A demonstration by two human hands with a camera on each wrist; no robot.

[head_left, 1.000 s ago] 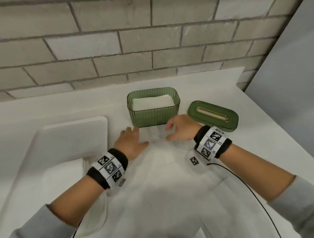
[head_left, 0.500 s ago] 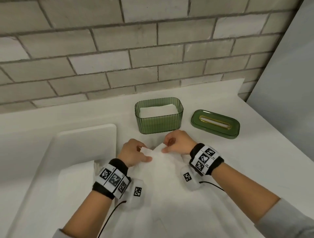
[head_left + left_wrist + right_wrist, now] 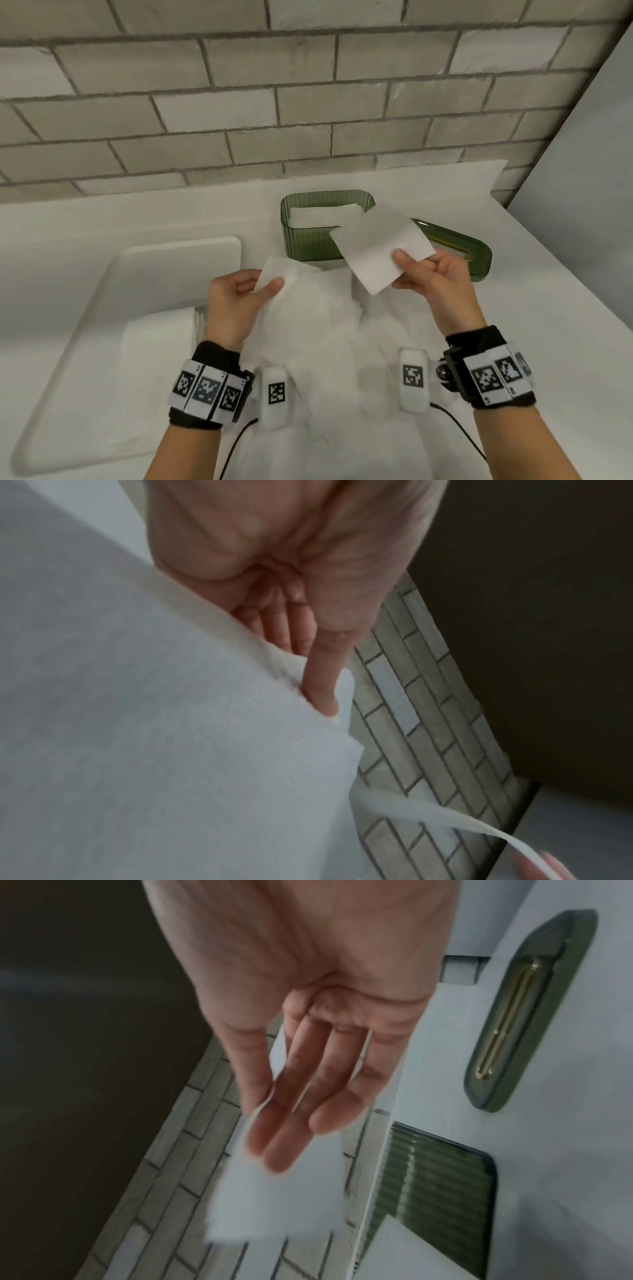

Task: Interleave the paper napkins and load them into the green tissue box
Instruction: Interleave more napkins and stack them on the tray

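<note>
My right hand (image 3: 423, 274) pinches a folded white napkin (image 3: 378, 248) by its near corner and holds it in the air in front of the green tissue box (image 3: 310, 240). In the right wrist view the same napkin (image 3: 274, 1202) hangs below the fingers (image 3: 291, 1115). My left hand (image 3: 251, 291) pinches the top corner of a larger white napkin sheet (image 3: 308, 315) that drapes down toward me; the left wrist view shows the thumb (image 3: 323, 685) pressed on that sheet (image 3: 154, 737). The box holds white napkins (image 3: 325, 214). Its green lid (image 3: 474, 253) lies to the right.
A white tray (image 3: 144, 270) sits at the left with a flat pile of white napkins (image 3: 154, 359) in it. A grey brick wall (image 3: 308, 113) runs behind the white counter (image 3: 548, 291). A grey panel (image 3: 589, 171) bounds the right side.
Both hands have lifted off the counter and moved apart. The right hand now holds a folded napkin up near the box; the left hand has raised the larger sheet.
</note>
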